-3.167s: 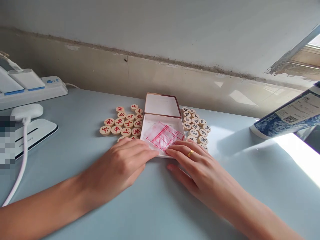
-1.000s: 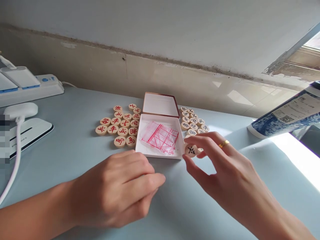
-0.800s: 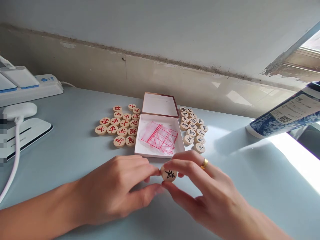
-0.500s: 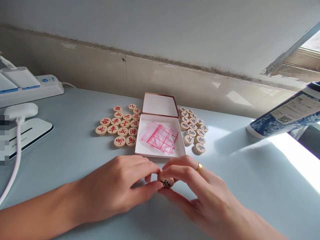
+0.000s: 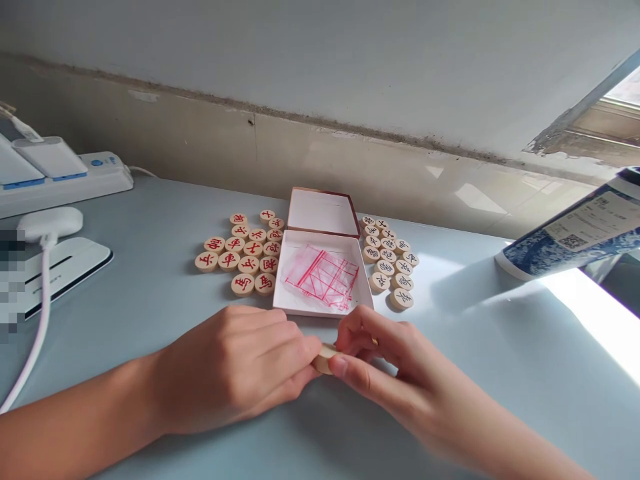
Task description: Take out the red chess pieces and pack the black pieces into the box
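Between my two hands, just in front of the box, is a round wooden xiangqi piece (image 5: 325, 359) with a plain face showing. My left hand (image 5: 240, 363) grips its left side, fingers together. The thumb and forefinger of my right hand (image 5: 385, 360) pinch its right side. Beyond them, an open white box (image 5: 320, 310) holds a folded clear plastic sheet (image 5: 325, 277) with pink-red grid lines. Several red-marked pieces (image 5: 249, 265) lie face up left of the box, and several black-marked pieces (image 5: 385, 268) lie face up on its right.
The box lid (image 5: 323, 210) rests open against the box's far edge. A blue-and-white cylinder (image 5: 565, 233) leans at the right. On the left are a power strip (image 5: 85, 187) with plugs, a white cable (image 5: 43, 313) and a flat white device (image 5: 70, 270). The wall (image 5: 300, 147) bounds the table's back.
The piece between my hands has turned over: its black character showed before, and a plain face shows now. My right fingers have shifted around it, and my left fingers have closed together.
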Motion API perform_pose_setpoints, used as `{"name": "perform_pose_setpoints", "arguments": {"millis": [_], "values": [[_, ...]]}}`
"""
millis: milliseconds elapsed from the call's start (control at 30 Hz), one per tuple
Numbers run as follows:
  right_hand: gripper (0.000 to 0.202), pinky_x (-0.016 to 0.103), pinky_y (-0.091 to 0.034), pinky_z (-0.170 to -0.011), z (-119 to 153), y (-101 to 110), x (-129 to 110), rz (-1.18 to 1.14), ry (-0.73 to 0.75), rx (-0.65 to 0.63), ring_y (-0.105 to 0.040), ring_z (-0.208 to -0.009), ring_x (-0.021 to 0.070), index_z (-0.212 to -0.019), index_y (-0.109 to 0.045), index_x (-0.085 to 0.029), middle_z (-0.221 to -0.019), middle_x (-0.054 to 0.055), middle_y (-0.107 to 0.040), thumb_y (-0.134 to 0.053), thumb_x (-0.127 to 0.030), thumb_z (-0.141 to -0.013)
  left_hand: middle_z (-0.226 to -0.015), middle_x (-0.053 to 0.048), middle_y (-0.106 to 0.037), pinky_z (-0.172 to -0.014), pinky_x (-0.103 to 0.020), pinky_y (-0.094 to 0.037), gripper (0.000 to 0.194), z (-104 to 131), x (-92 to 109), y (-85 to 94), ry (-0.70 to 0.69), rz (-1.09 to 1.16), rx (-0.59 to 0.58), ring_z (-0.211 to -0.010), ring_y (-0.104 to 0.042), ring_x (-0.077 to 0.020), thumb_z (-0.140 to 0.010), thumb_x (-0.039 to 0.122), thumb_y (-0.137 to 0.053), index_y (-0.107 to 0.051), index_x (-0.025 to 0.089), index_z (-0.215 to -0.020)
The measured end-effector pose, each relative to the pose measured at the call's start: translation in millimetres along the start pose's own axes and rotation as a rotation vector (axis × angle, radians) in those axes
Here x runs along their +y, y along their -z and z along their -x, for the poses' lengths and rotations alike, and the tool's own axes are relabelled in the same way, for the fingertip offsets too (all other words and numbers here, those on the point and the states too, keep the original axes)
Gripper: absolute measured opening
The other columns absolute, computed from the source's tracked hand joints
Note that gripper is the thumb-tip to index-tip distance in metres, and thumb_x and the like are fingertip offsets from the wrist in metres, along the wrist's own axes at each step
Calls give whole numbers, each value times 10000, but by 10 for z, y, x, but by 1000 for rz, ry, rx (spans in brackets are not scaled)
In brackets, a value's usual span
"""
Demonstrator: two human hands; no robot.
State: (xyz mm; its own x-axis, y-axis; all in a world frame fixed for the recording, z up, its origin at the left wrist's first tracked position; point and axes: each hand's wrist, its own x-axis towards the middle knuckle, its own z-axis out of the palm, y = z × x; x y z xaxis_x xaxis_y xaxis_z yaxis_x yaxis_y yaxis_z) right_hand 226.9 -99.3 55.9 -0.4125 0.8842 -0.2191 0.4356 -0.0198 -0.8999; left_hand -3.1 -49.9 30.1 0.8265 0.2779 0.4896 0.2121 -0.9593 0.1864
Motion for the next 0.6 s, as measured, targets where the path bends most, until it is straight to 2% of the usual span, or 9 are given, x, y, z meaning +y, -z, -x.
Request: {"name": "perform_pose_setpoints", "arguments": {"millis": [167,367,500,600], "values": [[216,198,-472,-644,-7,-7,21,-124,-11,-42,-576,-748,95,-908,-531,-208,-851,-24,-630,-588,-394,-1002,-834,-13,-706,-635,-283,-476,120,20,-13,-14,30,56,7,-693,-653,-152,-1049,151,-468,-579,159,-1093],[71,221,-493,-685,-17,-15,76,-125,55,-3,-594,-769,99,-1012,-547,-216,-915,-21,-670,-589,-194,-959,-980,-48,-716,-761,-260,-515,200,23,-10,-50,96,180,-16,-846,-696,-159,-1070,228,-483,-532,148,-1246],[79,225,-503,-720,-32,-18,87,-129,67,-16,-614,-823,108,-1046,-585,-218,-962,-11,-687,-578,-200,-969,-972,-31,-706,-761,-266,-499,137,39,-19,-71,139,163,-28,-843,-692,-156,-1079,245,-476,-565,173,-1154],[45,199,-475,-664,-29,-20,76,-101,32,-5,-578,-748,89,-1002,-597,-212,-908,-24,-670,-592,-198,-960,-894,-7,-684,-715,-257,-482,107,39,-14,-78,158,177,-34,-777,-663,-144,-1069,222,-485,-582,178,-1082]]}}
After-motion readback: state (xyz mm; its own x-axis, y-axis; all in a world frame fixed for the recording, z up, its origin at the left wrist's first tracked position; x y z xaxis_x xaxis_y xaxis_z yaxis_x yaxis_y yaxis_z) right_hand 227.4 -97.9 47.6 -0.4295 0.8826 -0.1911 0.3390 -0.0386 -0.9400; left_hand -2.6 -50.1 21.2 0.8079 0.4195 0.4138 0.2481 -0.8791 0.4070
